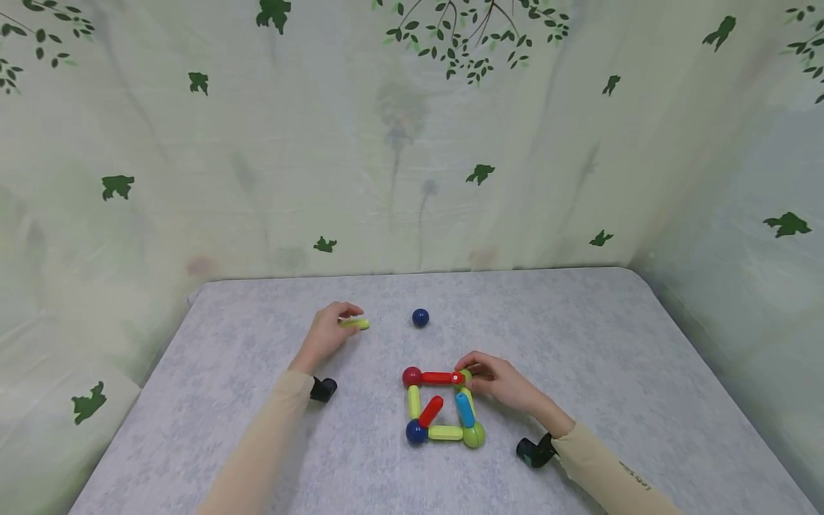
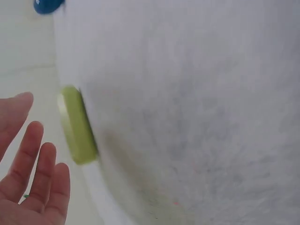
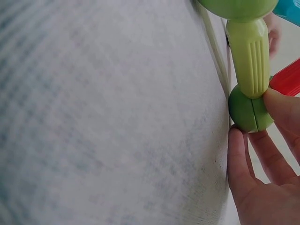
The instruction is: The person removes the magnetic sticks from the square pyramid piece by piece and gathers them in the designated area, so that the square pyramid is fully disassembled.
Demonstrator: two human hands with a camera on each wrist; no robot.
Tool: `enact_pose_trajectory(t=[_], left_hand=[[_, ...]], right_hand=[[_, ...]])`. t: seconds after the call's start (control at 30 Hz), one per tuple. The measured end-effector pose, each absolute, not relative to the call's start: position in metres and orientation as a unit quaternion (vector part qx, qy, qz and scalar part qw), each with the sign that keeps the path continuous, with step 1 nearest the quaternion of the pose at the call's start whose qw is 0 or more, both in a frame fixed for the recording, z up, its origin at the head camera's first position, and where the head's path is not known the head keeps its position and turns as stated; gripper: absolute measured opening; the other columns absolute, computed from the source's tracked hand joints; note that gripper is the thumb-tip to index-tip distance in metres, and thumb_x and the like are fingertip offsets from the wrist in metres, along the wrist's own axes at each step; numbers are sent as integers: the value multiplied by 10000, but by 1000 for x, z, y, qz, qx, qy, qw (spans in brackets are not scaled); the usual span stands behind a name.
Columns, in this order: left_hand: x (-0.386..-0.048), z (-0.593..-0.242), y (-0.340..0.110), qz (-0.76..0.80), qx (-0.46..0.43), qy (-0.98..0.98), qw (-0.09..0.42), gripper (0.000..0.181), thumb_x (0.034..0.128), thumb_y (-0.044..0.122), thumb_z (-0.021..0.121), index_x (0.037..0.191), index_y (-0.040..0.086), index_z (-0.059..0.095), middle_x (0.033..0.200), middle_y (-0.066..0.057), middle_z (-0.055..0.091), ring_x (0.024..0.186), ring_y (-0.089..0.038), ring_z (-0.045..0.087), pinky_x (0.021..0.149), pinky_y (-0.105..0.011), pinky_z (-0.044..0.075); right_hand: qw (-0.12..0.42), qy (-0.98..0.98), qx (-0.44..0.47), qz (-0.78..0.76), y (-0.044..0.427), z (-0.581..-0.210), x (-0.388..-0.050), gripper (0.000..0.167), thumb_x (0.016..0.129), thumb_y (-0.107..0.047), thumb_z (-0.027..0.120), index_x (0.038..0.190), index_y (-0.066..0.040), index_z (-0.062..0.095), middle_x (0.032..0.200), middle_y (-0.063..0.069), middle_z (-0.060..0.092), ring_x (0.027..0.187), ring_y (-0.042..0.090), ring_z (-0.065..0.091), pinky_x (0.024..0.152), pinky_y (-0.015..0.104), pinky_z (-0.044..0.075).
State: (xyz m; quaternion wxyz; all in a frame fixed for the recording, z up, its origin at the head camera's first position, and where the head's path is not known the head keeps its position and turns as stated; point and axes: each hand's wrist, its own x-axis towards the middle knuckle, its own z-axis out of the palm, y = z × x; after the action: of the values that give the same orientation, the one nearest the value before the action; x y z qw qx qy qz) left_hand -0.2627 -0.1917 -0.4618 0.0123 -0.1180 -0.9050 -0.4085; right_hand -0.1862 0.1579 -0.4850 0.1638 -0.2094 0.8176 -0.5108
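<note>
I count five balls: two blue, two green and one red. Four of them make the corners of a square on the tabletop (image 1: 579,322): the red ball (image 1: 411,376) and the far green ball (image 3: 240,111) at the back, the corner blue ball (image 1: 416,432) and the near green ball (image 1: 473,436) in front. The loose blue ball (image 1: 420,317) sits by itself behind the square.

I count eight sticks. Three yellow-green sticks (image 1: 445,433) and a flat red stick (image 1: 435,377) are the sides. Two slanted red sticks (image 1: 432,411) and one blue stick (image 1: 464,410) poke up from three corners. The last, the loose yellow-green stick (image 1: 362,324), lies on the tabletop left of the loose blue ball.

The left arm stretches far out. The left hand (image 1: 328,331) is beside the loose stick, thumb and fingers spread apart and a little bent, holding nothing. From the left wrist, a gap shows between fingertips and stick.

The right arm comes in from the right side. The right hand (image 1: 503,384) has its thumb and fingers closed around the far green ball, pinching it.
</note>
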Motion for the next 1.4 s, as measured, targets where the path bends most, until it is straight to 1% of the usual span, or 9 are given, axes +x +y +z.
enact_pose_trajectory(t=[0.17,0.33,0.5,0.6,0.7,0.8,0.93,1.17,1.4], left_hand=[[-242,-454,-179,-449,-190,-873,9,269,843,-44,676,1109,-25,643,1086,-176,634,1011,-323,594,881,-436,487],[-216,-449,-158,-475,-252,-839,-80,257,889,3,644,1141,-35,618,1111,-188,625,1007,-286,604,887,-390,497],[-192,-444,-136,-494,-294,-800,-172,253,898,32,646,1148,3,621,1116,-134,638,1004,-227,611,870,-292,499],[-181,-443,-124,-496,-309,-786,-202,269,887,21,659,1154,24,621,1112,-120,642,1000,-230,615,857,-261,498],[-172,-442,-114,-494,-322,-777,-219,303,872,-1,669,1170,13,609,1109,-110,643,1003,-251,615,858,-281,503],[-163,-444,-107,-491,-319,-775,-238,317,866,-1,678,1172,43,609,1089,-40,645,989,-201,619,865,-302,504],[-156,-448,-101,-478,-312,-785,-242,335,849,7,703,1150,113,600,1047,39,631,941,-93,605,856,-290,505],[-149,-449,-97,-428,-334,-809,-225,373,856,-5,688,1154,153,529,1063,48,606,958,-69,580,831,-220,488],[-145,-450,-94,-358,-398,-834,-135,321,882,-10,656,1162,127,577,1097,61,604,963,-62,557,846,-231,482]], right_hand=[[164,818,-209,-510,159,-485,-186,223,931,-33,589,1130,-131,604,1147,25,600,1122,296,552,921,457,468],[166,817,-207,-513,159,-483,-186,224,930,-32,589,1131,-130,604,1149,27,599,1126,301,549,925,466,463],[168,816,-208,-512,159,-483,-186,227,931,-25,583,1133,-125,603,1146,25,603,1133,302,549,936,472,455],[169,815,-209,-513,158,-483,-187,227,930,-25,582,1132,-126,602,1151,27,605,1137,299,548,940,475,450],[167,811,-216,-517,159,-483,-187,219,932,-31,583,1134,-115,600,1162,43,605,1134,307,550,928,476,457],[168,808,-222,-519,159,-484,-187,212,938,-41,581,1136,-113,597,1167,49,604,1129,305,553,917,466,467],[166,809,-228,-517,160,-484,-186,207,942,-40,574,1136,-110,595,1166,51,601,1125,307,554,912,450,472],[166,805,-233,-520,158,-479,-183,208,944,-20,565,1142,-80,588,1172,82,595,1126,331,551,902,455,476],[167,804,-236,-520,159,-484,-184,209,942,-35,577,1131,-122,598,1168,42,600,1135,297,555,913,447,470]])
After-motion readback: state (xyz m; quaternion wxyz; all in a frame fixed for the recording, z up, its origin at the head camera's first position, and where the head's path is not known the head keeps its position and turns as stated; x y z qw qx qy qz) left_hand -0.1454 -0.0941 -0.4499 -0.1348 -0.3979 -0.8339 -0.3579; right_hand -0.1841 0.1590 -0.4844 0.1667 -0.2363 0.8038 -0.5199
